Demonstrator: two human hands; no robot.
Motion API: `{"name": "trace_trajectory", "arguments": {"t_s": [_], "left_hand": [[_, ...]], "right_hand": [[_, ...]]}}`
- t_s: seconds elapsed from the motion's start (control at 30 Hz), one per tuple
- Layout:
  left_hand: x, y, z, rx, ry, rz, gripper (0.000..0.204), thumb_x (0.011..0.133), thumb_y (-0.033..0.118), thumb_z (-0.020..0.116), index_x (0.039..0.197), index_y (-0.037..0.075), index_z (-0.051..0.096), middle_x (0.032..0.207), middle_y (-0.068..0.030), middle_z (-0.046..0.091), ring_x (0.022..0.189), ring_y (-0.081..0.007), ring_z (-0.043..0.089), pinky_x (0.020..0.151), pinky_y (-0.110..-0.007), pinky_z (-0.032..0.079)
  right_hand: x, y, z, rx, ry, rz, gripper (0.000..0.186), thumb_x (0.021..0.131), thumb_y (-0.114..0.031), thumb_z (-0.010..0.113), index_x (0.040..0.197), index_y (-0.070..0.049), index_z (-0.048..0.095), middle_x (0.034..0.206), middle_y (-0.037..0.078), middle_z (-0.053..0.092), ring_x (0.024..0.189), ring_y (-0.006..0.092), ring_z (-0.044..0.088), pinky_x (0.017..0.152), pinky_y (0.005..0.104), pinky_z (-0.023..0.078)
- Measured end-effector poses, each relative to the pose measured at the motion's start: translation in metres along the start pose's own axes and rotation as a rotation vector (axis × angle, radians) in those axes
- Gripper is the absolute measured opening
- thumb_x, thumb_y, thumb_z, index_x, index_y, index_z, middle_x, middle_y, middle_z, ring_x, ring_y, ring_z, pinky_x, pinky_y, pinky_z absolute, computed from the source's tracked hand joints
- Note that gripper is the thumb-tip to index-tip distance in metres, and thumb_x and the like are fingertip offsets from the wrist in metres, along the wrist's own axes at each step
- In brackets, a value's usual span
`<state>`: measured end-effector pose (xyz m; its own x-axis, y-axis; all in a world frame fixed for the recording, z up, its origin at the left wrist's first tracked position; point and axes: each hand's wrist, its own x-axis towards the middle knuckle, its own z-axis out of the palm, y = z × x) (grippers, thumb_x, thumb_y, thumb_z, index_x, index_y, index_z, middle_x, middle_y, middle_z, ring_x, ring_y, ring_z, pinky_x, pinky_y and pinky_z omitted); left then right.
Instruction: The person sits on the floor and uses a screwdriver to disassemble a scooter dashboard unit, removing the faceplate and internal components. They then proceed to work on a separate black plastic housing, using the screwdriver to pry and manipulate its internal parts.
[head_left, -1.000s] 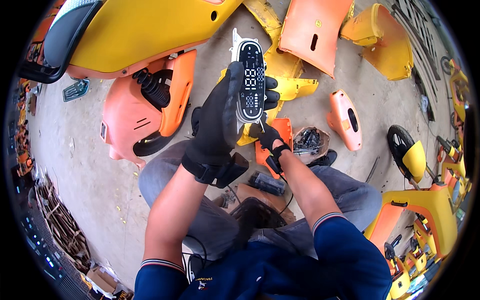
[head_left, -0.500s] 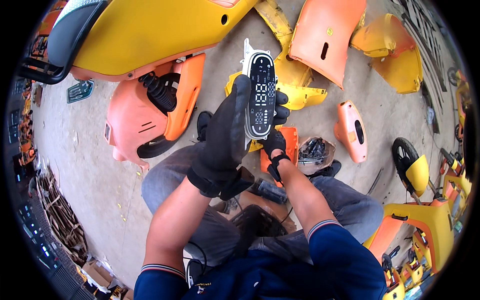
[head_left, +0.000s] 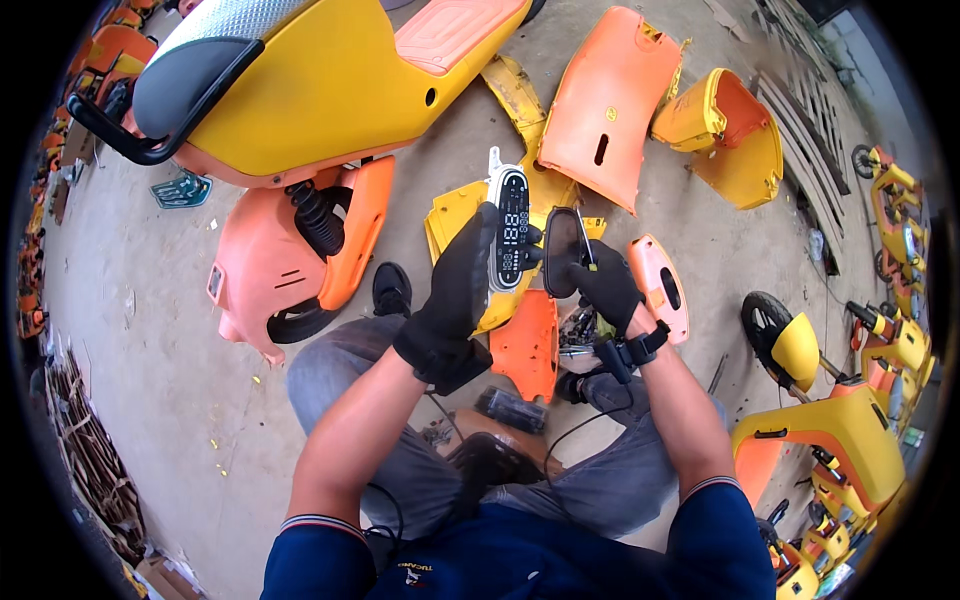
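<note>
My left hand (head_left: 462,272), in a black glove, is closed around an oval scooter display (head_left: 512,230) with a white rim and lit white digits on its black face. It is held upright over the yellow panels. Just right of the display, my gloved right hand (head_left: 607,287) grips a dark oval cover (head_left: 562,254) by its right side. A thin shiny strip with a small yellow-green bit shows along the cover's edge near my fingers; I cannot make out what it is. The display and the cover are apart.
A yellow scooter body (head_left: 340,95) lies at the upper left, by a pink-orange fender (head_left: 262,255). Beyond my hands lie an orange panel (head_left: 597,110) and a yellow shell (head_left: 740,165). Closer in are a small orange panel (head_left: 527,345) and an orange oval housing (head_left: 655,278).
My right hand has come up and to the right from below the display, now with the dark oval cover in it. The display appears lower and smaller in view. The whole view has shifted.
</note>
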<state>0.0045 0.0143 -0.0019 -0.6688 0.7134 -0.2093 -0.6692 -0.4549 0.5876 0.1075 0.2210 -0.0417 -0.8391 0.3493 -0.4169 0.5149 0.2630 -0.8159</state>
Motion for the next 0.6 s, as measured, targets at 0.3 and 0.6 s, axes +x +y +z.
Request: {"name": "trace_trajectory", "arguments": {"t_s": [0.3, 0.6], "left_hand": [[-0.004, -0.042, 0.012, 0.171, 0.019, -0.129, 0.039, 0.107, 0.039, 0.046, 0.123, 0.005, 0.057, 0.101, -0.0056, 0.066, 0.088, -0.0152, 0.065, 0.083, -0.029, 0.053], [-0.004, -0.051, 0.009, 0.235, 0.033, -0.181, 0.035, 0.108, 0.036, 0.043, 0.120, 0.006, 0.057, 0.100, -0.0037, 0.065, 0.090, -0.0110, 0.062, 0.085, -0.026, 0.050]], "right_hand": [[-0.078, -0.045, -0.011, -0.096, 0.269, -0.281, 0.021, 0.087, -0.015, 0.060, 0.100, 0.000, 0.061, 0.085, 0.011, 0.068, 0.077, 0.0198, 0.066, 0.073, 0.0349, 0.052], [-0.073, -0.028, 0.000, -0.076, 0.238, -0.308, 0.023, 0.086, -0.015, 0.063, 0.099, 0.001, 0.053, 0.079, 0.021, 0.065, 0.068, 0.0355, 0.065, 0.065, 0.0421, 0.052]]}}
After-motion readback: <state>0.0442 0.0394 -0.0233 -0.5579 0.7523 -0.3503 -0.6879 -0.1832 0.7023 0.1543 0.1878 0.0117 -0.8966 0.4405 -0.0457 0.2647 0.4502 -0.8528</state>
